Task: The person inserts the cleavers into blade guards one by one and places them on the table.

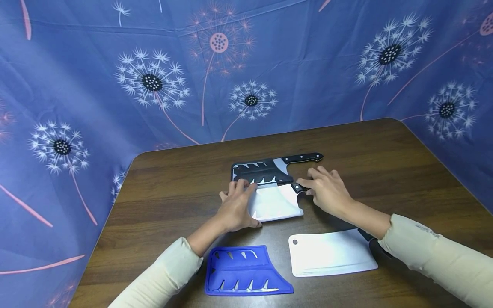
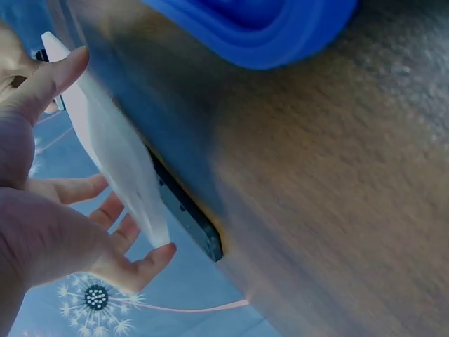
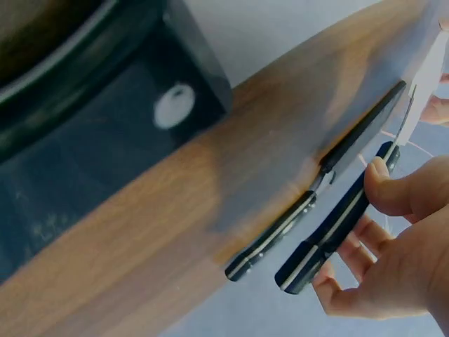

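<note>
A cleaver with a white blade sheath (image 1: pixel 274 204) over its blade is held just above the table in the middle. My left hand (image 1: pixel 236 207) grips the sheath's left end, thumb on the near edge and fingers along the far one. In the left wrist view, the same white sheath (image 2: pixel 119 151) lies between thumb and fingers. My right hand (image 1: pixel 328 191) holds the cleaver's black handle (image 3: pixel 333 228), thumb on one side and fingers on the other. Some bare blade shows between handle and sheath in the right wrist view. How deep the blade sits is hidden.
Just behind lies another cleaver in a black sheath (image 1: pixel 262 171), handle pointing right. A blue sheath (image 1: pixel 244 273) lies at the front, left of a bare cleaver (image 1: pixel 331 253) whose handle is partly covered by my right sleeve. A blue patterned cloth (image 1: pixel 292 81) hangs behind the table.
</note>
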Demonstrator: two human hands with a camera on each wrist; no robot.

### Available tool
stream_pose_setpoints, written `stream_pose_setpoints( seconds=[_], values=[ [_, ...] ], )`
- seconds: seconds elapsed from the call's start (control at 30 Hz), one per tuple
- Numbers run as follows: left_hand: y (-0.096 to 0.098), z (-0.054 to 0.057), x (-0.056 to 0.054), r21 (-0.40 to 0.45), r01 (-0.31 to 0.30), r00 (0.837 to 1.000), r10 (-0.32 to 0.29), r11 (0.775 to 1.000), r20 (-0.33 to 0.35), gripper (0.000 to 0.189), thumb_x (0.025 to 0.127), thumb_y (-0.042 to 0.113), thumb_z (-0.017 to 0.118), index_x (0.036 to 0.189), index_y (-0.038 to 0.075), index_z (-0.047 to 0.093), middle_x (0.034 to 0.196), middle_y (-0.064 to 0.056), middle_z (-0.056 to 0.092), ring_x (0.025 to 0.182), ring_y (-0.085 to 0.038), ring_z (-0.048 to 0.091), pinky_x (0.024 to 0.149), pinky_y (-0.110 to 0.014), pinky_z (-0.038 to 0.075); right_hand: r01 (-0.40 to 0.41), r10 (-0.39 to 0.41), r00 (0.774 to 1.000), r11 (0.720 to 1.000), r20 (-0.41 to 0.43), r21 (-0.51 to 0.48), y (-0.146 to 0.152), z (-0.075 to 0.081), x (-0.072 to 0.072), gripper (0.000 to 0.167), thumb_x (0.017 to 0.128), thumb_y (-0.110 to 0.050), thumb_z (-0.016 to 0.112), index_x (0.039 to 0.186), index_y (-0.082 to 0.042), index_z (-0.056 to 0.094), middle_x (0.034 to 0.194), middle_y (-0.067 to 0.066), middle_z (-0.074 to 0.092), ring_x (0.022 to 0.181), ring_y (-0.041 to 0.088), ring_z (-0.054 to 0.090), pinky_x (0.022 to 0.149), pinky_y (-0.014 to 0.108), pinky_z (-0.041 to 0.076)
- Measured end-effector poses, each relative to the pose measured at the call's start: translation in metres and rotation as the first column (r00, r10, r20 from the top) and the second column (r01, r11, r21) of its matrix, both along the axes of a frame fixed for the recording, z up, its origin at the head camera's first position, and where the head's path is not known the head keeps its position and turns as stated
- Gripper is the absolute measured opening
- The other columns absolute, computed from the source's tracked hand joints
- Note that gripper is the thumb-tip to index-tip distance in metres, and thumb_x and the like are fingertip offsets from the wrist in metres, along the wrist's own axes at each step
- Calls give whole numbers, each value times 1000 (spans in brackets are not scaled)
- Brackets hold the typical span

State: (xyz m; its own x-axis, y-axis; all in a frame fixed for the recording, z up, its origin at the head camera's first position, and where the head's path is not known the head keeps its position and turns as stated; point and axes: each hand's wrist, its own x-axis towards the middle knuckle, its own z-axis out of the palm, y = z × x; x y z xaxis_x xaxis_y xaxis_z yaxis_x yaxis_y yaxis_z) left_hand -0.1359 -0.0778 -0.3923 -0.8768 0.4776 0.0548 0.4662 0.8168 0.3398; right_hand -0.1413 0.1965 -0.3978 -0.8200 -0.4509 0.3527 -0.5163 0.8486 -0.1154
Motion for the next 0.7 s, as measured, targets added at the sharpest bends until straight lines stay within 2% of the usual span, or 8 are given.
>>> stream_pose_setpoints(
  seconds=[0.17,0.33,0.47,0.7],
  values=[
    [3,-4,0,-58,-8,996,13,998,92,104,50,40,94,139,13,49,134,-12,43,121,-30,36,83,-50,32,13,-12,995,1000,103,-8,0,-6,0,47,70,14,70,111,-9,74,90,7,60,79,21,47,65,44,39],
    [4,-8,-1,-81,2,990,9,997,138,103,50,41,94,139,15,49,135,-11,42,121,-29,36,83,-50,33,25,-21,986,999,164,-23,0,-12,2,48,69,17,68,110,-8,74,90,7,61,82,21,49,69,51,42],
    [3,-11,-3,-81,16,986,-2,997,168,102,52,41,93,140,14,48,137,-10,41,121,-29,35,84,-50,33,29,-26,982,1000,189,-11,-1,-15,2,47,70,16,69,110,-8,74,90,6,60,83,22,50,72,54,44],
    [2,-13,-5,-94,32,983,-14,995,181,102,54,42,91,141,14,46,138,-11,39,122,-29,34,85,-52,32,28,-29,981,1000,192,8,0,-18,2,42,73,9,75,111,-8,73,91,8,61,85,23,52,76,59,45]
  ],
)
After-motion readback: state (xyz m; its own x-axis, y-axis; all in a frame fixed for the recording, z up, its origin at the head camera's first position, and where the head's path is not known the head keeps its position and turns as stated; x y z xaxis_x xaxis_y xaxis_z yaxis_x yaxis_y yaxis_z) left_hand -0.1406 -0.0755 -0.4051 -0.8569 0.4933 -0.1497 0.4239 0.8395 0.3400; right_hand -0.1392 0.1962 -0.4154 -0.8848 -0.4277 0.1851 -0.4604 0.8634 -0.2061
